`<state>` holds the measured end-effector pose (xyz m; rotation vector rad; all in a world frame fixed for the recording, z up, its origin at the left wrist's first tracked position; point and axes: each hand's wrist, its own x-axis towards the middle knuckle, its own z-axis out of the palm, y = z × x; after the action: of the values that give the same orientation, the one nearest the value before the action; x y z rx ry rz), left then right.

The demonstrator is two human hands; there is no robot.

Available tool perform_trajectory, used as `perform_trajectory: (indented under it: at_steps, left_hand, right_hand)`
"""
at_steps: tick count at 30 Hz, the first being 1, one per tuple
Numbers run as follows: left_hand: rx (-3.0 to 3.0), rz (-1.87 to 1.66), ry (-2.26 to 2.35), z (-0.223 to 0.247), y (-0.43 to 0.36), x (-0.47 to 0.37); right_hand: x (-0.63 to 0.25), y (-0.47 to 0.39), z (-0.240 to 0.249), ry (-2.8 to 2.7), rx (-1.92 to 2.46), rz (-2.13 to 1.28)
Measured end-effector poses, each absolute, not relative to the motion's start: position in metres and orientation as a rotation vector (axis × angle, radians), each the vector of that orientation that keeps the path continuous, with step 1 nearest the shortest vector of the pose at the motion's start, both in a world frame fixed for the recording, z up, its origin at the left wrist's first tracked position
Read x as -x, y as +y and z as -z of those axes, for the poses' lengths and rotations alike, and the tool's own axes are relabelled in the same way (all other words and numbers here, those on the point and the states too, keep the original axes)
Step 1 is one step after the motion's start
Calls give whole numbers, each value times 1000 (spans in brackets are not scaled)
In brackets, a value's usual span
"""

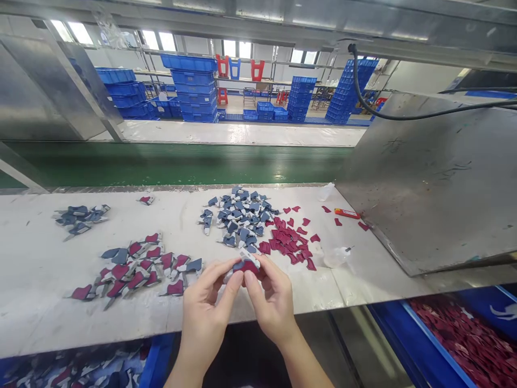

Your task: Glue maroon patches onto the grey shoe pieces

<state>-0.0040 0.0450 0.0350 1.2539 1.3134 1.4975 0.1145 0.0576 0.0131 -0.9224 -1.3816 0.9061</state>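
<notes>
Both my hands meet over the front of the white bench, thumbs side by side on one small plastic part [247, 264] with a dark red face and a pale grey end. My left hand [212, 293] grips its left side, my right hand [271, 293] its right side. Just beyond lies a pile of blue and white parts [242, 215]. To its right is a heap of loose dark red pieces [287, 240]. Left of my hands rests a group of parts with red faces [133, 269], with a few blue ones among them.
A smaller cluster of blue-grey parts [78, 220] lies far left. At right are an orange-red wrapped item [347, 214], a clear plastic bag [337, 257] and a metal panel [444, 178]. A green conveyor belt [194, 164] runs behind. Below right, a blue bin [436, 345] holds red pieces.
</notes>
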Motion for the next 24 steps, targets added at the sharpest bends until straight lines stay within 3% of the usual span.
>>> perform_trajectory:
  at_steps: [9, 14, 19, 24]
  left_hand:
    - [-1198, -1436, 1450, 35, 52, 24]
    - [-1528, -1404, 1735, 55, 46, 30]
    - [-2040, -1244, 1923, 57, 52, 47]
    - [-2228, -815, 2330, 52, 62, 68]
  right_hand:
    - [-90, 67, 30, -1315, 1019, -1215]
    - [-83, 72, 41, -1448, 1156, -1112]
    - [-79, 77, 44, -1394, 1187, -1295]
    - [-99, 72, 36, -1379, 1322, -930]
